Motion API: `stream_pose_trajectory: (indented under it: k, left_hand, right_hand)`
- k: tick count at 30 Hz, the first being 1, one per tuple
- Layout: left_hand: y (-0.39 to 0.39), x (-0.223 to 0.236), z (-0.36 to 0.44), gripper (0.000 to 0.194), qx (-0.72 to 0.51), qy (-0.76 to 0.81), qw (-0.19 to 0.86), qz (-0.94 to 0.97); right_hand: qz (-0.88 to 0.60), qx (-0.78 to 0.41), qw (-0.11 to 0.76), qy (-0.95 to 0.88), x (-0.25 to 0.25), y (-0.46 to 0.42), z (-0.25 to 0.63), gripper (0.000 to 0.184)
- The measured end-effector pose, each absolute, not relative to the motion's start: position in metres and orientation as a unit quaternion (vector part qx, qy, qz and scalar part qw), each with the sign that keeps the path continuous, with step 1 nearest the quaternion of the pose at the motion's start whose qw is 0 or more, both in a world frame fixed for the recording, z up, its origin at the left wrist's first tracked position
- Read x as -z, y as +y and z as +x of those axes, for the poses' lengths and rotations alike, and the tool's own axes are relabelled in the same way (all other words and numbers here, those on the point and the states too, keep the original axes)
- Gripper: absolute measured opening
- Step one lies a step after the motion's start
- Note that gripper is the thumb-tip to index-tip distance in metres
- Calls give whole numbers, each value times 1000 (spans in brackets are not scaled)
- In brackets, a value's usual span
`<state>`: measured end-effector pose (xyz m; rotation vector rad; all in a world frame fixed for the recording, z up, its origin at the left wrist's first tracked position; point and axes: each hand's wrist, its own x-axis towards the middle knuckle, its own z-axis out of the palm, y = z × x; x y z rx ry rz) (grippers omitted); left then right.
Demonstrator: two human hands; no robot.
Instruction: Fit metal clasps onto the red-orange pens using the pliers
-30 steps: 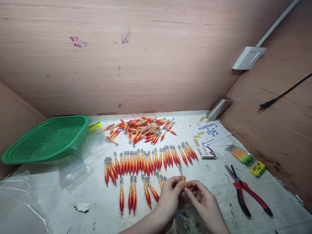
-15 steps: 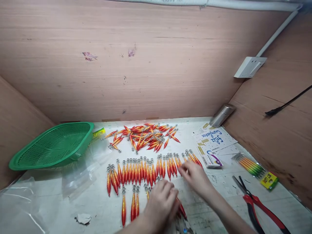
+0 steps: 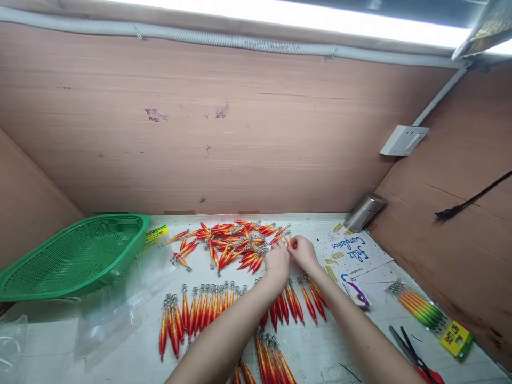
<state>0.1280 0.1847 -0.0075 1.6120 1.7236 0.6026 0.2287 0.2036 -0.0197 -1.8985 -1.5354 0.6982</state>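
Note:
Side by side at the right end of a loose pile of red-and-orange squid jigs point(image 3: 224, 242), my two hands reach far over the table. My right hand point(image 3: 303, 254) pinches a squid jig point(image 3: 290, 238) between thumb and fingertips. Close against it, my left hand point(image 3: 277, 262) is closed, its fingertips at the pile's edge; what they hold is hidden. Nearer to me, a row of squid jigs point(image 3: 206, 309) lies with the wire hook crowns pointing away. My left forearm covers part of this row. More squid jigs point(image 3: 272, 360) lie at the front edge.
A green basket point(image 3: 80, 261) stands at the left, beside clear plastic bags point(image 3: 112, 314). Right of my hands lie printed cards point(image 3: 356, 250), a small box point(image 3: 354, 290), a packaged lure set point(image 3: 430, 314) and red-handled pliers point(image 3: 412, 352). A metal flask point(image 3: 365, 212) is in the back corner.
Both hands have moved away from me, from the laid-out rows to the right end of the pile. The camera has tilted up, showing the lamp above.

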Motion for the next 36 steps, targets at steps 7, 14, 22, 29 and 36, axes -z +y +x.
stream_pose_trajectory:
  k: [7, 14, 22, 29, 36]
  left_hand:
    - [120, -21, 52, 29, -347, 526, 563, 534]
    - [35, -31, 12, 46, -427, 408, 746, 309]
    - [13, -30, 2, 29, -461, 373, 764, 254]
    - [10, -34, 20, 24, -518, 352, 770, 126]
    - [8, -30, 32, 36, -487, 354, 791, 105]
  right_hand:
    - [-585, -472, 437, -494, -1, 112, 220, 33]
    - [-489, -622, 495, -360, -17, 22, 168, 52]
    - [-448, -645, 545, -295, -26, 4, 149, 40]
    - [-458, -571, 574, -367, -22, 3, 139, 29]
    - [-514, -481, 571, -422, -13, -4, 135, 31]
